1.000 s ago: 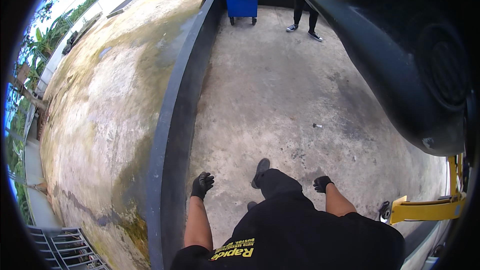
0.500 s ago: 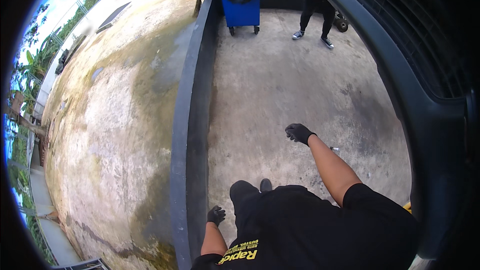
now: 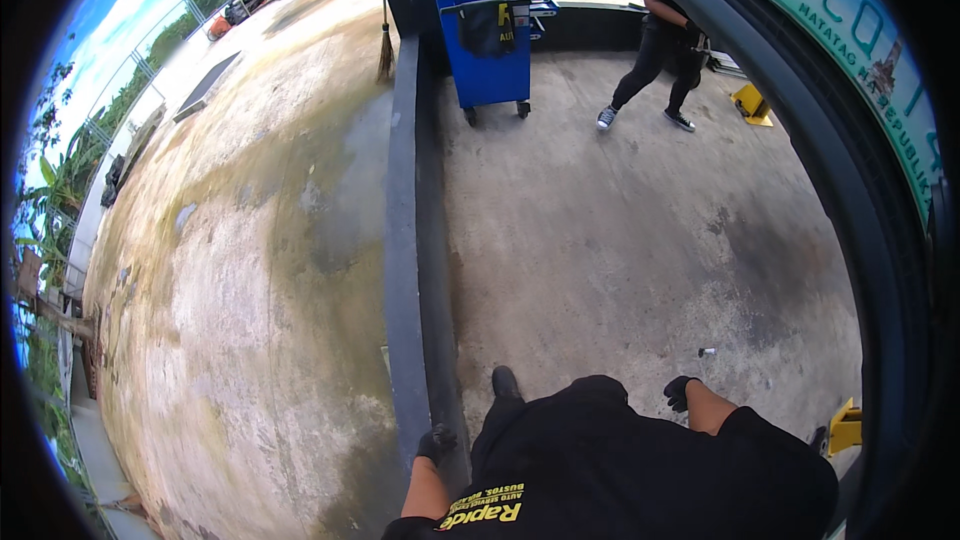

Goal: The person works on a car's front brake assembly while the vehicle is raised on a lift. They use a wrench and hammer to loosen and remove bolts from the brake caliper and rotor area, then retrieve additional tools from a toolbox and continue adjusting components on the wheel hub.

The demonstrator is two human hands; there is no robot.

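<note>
My left hand [image 3: 436, 443], in a dark glove, hangs low at my left side, beside the low dark wall [image 3: 405, 270]. Its fingers are loosely bent and nothing shows in them. My right hand [image 3: 680, 393], gloved as well, is at my right side over the concrete floor, fingers relaxed and no object visible in it. Just beyond it a small shiny metal cylinder [image 3: 707, 352] lies on the floor, apart from the hand. One dark shoe [image 3: 506, 383] of mine is forward, close along the wall.
A vehicle's dark front bumper [image 3: 850, 180] curves along the right. Yellow stands [image 3: 846, 427] are near it. Ahead are a blue wheeled tool cart [image 3: 492, 60] with a black cloth [image 3: 487, 28], a broom [image 3: 386, 55] and another person [image 3: 650, 65] in dark clothes.
My right arm has come back from stretched forward to my side. The view has shifted and more of the vehicle's front shows. The other person has turned and stepped, legs now apart.
</note>
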